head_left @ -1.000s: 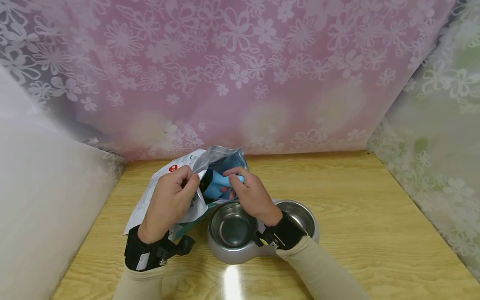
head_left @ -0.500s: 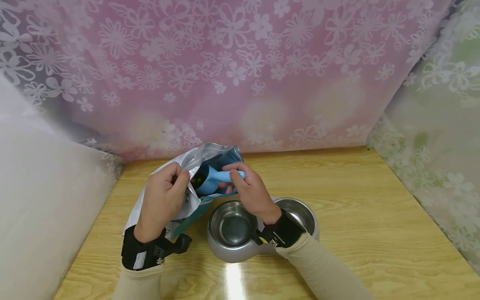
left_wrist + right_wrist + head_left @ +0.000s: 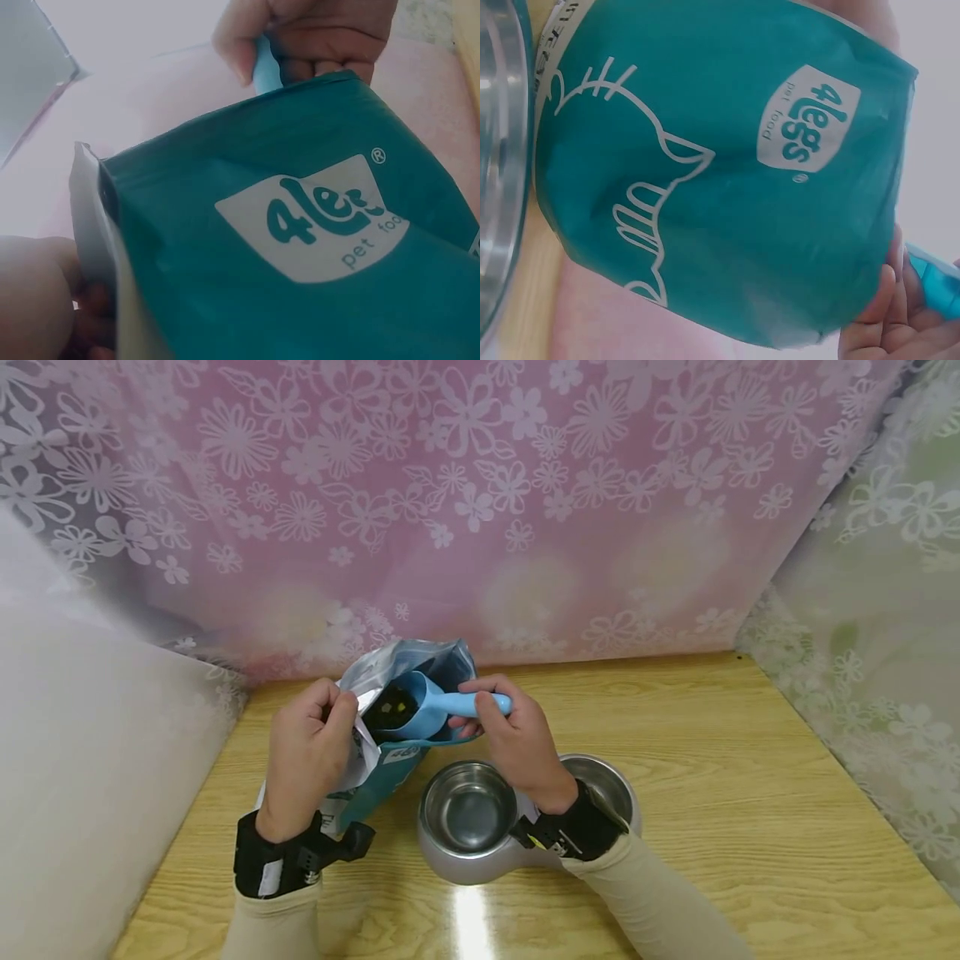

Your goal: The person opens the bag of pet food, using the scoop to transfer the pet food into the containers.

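My left hand (image 3: 311, 752) pinches the near-left edge of a teal and white pet food bag (image 3: 300, 225), holding its mouth open. The bag tilts to the right, its silvery lining showing. By its handle my right hand (image 3: 521, 739) grips a light blue scoop (image 3: 431, 714). The scoop's cup lies in the bag's mouth and holds dark pieces with a few yellowish ones. In the left wrist view only a bit of the blue handle (image 3: 266, 71) shows above the bag's edge. Under my right wrist stands a double pet bowl (image 3: 457, 864) with two steel dishes, the right one partly covered.
The bowl stands on a wood-grain table (image 3: 712, 760), just right of the bag. Behind it rises a pink flowered sheet (image 3: 525, 568); a white panel (image 3: 97, 735) borders the left and a pale flowered panel (image 3: 877, 635) the right.
The scoop has come up and to the right, showing more of its filled cup in the bag's mouth. My left hand has shifted left with the bag's edge. The bowl stays put.
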The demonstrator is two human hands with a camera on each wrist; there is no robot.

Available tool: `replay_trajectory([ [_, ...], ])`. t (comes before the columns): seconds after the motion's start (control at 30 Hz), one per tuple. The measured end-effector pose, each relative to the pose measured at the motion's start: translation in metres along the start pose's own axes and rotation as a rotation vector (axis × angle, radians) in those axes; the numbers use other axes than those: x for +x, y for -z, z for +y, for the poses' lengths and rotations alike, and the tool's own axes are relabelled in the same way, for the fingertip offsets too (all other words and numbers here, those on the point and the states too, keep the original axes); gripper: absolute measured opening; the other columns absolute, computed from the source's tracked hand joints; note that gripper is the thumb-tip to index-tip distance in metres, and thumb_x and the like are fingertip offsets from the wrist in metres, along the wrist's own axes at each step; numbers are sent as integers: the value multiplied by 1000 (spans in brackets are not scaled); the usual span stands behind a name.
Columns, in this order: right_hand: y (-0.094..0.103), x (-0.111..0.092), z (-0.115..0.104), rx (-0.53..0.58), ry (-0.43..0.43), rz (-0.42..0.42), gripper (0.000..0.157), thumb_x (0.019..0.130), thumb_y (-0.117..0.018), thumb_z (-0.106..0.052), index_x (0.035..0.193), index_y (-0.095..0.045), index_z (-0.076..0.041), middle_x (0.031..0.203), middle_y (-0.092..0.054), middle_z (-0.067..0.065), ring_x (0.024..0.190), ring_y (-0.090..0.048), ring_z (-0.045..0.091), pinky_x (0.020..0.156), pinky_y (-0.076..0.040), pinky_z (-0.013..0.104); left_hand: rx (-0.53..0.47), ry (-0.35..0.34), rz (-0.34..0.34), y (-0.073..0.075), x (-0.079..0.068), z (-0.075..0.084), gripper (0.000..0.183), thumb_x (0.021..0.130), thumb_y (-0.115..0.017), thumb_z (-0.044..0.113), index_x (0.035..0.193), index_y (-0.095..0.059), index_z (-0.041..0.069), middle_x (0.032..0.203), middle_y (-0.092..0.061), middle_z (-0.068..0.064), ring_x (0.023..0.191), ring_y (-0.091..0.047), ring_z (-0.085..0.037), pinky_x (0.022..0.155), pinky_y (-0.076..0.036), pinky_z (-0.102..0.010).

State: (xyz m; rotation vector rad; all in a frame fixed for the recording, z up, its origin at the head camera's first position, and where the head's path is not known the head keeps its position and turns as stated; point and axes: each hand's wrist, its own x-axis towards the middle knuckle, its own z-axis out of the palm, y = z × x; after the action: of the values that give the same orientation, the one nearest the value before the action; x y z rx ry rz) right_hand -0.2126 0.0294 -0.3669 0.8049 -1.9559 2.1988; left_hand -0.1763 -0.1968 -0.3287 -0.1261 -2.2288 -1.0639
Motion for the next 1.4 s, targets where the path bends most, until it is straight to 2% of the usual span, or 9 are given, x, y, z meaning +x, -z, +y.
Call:
replay_trajectory([
  [0.2, 6, -1, -8, -7, 52, 51, 28, 103, -45, -20, 115, -57, 2, 83, -66, 20, 69, -62, 26, 68, -50, 37, -26, -4, 9, 4, 3, -8, 30, 96, -50, 13, 66, -50, 13, 54, -35, -3, 48, -35, -16, 41, -23, -28],
  [0.47, 11, -2, -16, -9, 115, 105, 26, 102, -45, -15, 113, -58, 6, 80, -64, 22, 66, -62, 24, 65, -52, 36, -66, -37, 1, 13, 0, 21, 29, 93, -49, 3, 65, -49, 7, 52, -34, -5, 46, -33, -14, 41, -23, -26],
  [0.63, 15, -1, -16, 5, 133, 179, 24, 101, -46, -13, 108, -60, 5, 77, -64, 22, 62, -63, 21, 62, -52, 35, -91, -43, 5, 14, -1, 24, 29, 94, -49, 2, 65, -48, 7, 52, -33, -5, 46, -32, -14, 41, -22, -26],
  [0.87, 18, 2, -12, 53, 205, 264, 24, 99, -47, -10, 100, -60, 11, 73, -64, 16, 57, -64, 17, 56, -52, 30, -68, -48, 6, 15, -1, 25, 28, 93, -50, 0, 65, -49, 7, 52, -34, -4, 46, -32, -15, 41, -23, -27],
  [1.0, 21, 4, -10, 100, 208, 317, 26, 97, -46, -9, 96, -61, 12, 68, -64, 14, 53, -63, 17, 51, -50, 28, -67, -43, 7, 15, -1, 27, 28, 93, -50, 0, 65, -49, 7, 52, -34, -4, 46, -33, -15, 41, -23, -27],
  [1.13, 24, 7, -8, 112, 171, 363, 28, 97, -45, -11, 95, -62, 11, 65, -63, 13, 50, -61, 17, 49, -48, 28, -65, -40, -1, 14, -1, 28, 29, 93, -51, -1, 65, -48, 7, 52, -33, -4, 45, -32, -15, 42, -23, -27],
  [1.23, 27, 8, -9, 105, 142, 381, 28, 97, -44, -12, 95, -62, 9, 64, -64, 12, 49, -60, 16, 49, -47, 28, -61, -30, -5, 14, -1, 28, 29, 93, -51, 0, 65, -48, 7, 52, -33, -5, 46, -31, -15, 42, -23, -27],
  [1.4, 29, 9, -10, 110, 152, 393, 29, 97, -43, -12, 94, -62, 10, 63, -63, 12, 49, -60, 17, 48, -47, 29, -56, -22, -4, 14, -1, 27, 29, 93, -51, 0, 65, -47, 7, 52, -32, -5, 46, -31, -16, 43, -23, -28],
])
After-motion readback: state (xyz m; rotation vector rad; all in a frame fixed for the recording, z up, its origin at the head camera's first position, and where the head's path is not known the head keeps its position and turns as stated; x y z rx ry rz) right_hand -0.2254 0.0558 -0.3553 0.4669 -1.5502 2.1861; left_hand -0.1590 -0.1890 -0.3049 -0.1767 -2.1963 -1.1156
